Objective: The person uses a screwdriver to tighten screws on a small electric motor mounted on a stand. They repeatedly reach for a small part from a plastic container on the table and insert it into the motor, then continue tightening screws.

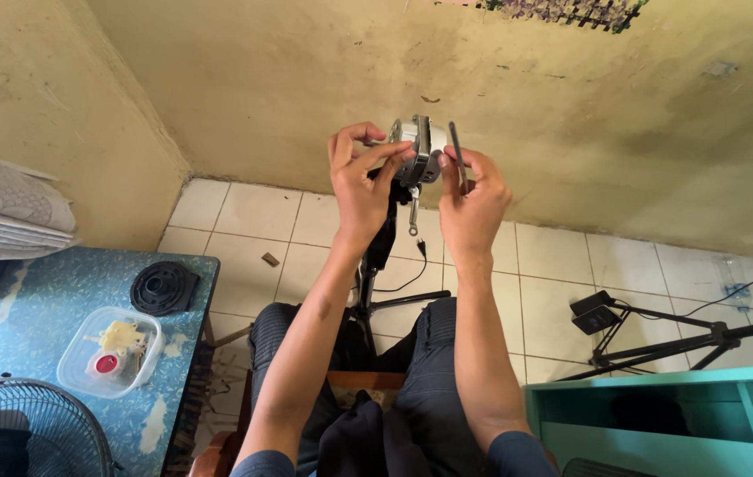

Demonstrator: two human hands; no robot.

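- Standing at the lower left is a blue speckled table (pixel 49 300), the largest item in view; at the lower right is the corner of a teal wooden shelf unit (pixel 659 415).
- A grey wire fan guard (pixel 23 424) rests at the near edge of the table.
- A black tripod stand (pixel 677 340) lies on the cream tiled floor (pixel 253 212) to the right.
- On the table: a clear plastic tub (pixel 111 352) holding small yellow and red parts, and just beyond it a black round ribbed plastic cap (pixel 164 287).
- The silver round metal fan motor (pixel 419 150) is raised at arm's length in front of the yellowish wall, above the person's knees. Its casing is bright metal with a dark band round the middle; a short shaft hangs beneath, and a black cord trails to the floor.
- The left hand (pixel 361 177) is closed round the motor's left side, fingers curled over the casing.
- The right hand (pixel 474 199) pinches a thin dark flat metal plate (pixel 458 157) upright, just beside the motor's right face; contact between the two cannot be confirmed.
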